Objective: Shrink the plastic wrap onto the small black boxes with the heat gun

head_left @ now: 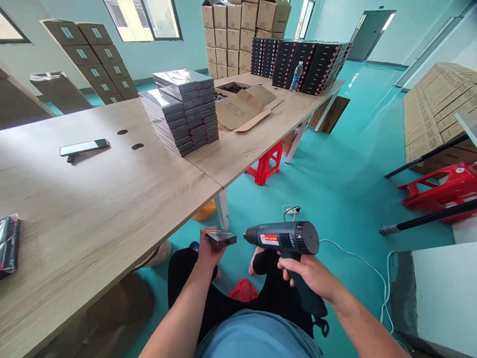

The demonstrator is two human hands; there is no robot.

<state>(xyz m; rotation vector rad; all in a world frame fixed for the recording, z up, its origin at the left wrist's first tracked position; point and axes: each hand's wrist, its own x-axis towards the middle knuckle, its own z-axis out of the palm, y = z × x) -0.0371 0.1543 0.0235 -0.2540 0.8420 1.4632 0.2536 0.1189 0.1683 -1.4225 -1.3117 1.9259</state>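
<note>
Now hands (210, 251) on small box (221, 239) — heat gun (285, 239)

A: How many cams?
B: 1, head-worn. No 2nd view, so no overlap.
A: Facing?
B: Forward and down, from seated height. Closest, bottom centre: left hand (208, 252) with a small box (220, 238), right hand (311, 276) with a heat gun (286, 237). Table (93, 199) fills the left side. Floor (335, 164) and cartons (238, 30) lie far ahead.
</note>
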